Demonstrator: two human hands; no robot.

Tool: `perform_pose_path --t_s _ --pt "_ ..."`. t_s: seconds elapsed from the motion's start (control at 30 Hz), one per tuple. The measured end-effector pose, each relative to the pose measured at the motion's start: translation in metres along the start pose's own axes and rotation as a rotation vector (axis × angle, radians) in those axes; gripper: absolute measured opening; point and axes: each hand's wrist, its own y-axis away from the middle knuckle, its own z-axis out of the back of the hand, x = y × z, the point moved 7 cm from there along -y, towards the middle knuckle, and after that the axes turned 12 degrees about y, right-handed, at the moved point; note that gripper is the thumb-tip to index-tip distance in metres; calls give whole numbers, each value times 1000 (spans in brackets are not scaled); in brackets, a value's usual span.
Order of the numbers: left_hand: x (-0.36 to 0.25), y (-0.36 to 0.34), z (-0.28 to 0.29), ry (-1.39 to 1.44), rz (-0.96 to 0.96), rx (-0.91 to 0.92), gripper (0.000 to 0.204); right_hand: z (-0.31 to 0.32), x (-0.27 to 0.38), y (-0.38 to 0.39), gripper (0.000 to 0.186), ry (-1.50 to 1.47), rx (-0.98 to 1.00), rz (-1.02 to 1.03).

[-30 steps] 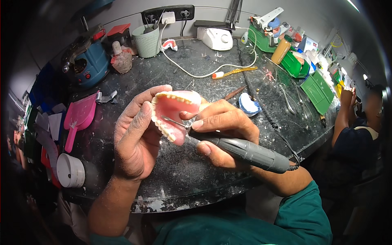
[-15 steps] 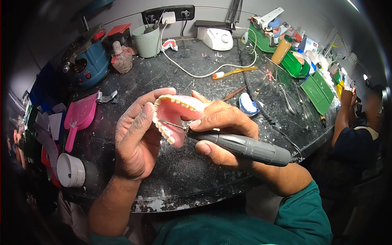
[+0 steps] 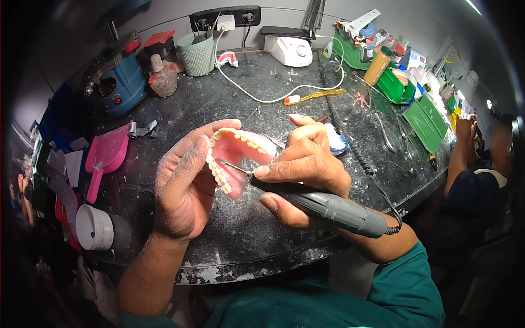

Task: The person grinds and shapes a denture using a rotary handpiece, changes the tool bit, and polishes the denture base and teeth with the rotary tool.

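My left hand (image 3: 183,186), dusted with pale powder, holds a pink denture (image 3: 240,147) with a row of cream teeth, gripping it by its left end with thumb and fingers. My right hand (image 3: 306,175) is closed round a black rotary handpiece (image 3: 339,210) with a coiled cord. Its thin metal bit (image 3: 229,164) reaches into the inner pink surface of the denture, beside the left row of teeth. Behind my right hand, partly hidden, sits a blue and white dental cast (image 3: 336,142).
The dark worn worktop (image 3: 164,262) carries a pink dustpan (image 3: 109,153), white tub (image 3: 94,232), blue machine (image 3: 115,82), pliers and tools (image 3: 388,136), white control unit (image 3: 289,53), cable, bottle (image 3: 376,68) and green boxes (image 3: 424,126). A co-worker (image 3: 473,180) is at the right.
The denture and handpiece have shifted slightly down and right. A finger of my right hand now sticks up higher, and the handpiece's rear end has dipped since half a second ago.
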Motion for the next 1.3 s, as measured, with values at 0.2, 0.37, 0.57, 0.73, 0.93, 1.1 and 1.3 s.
perform_pose_path --t_s 0.2,0.37,0.57,0.73,0.93,1.1,1.3 --pt "0 0 0 27 20 9 47 0 0 -1 34 -45 4 -21" --pt "0 1 0 -2 14 -10 47 -1 -3 -1 35 -57 18 -34" --pt "0 1 0 -31 26 3 47 0 -4 -1 35 -76 18 -54" --pt "0 1 -1 -13 26 -9 46 -1 -6 0 34 -113 29 -93" --pt "0 1 -1 15 41 -17 46 -2 -6 -1 33 -109 34 -80" --pt "0 1 -1 8 39 -2 47 -2 -7 0 32 -119 32 -79" --pt "0 0 -4 36 -16 -58 42 -1 -6 -2 31 -102 8 -79"
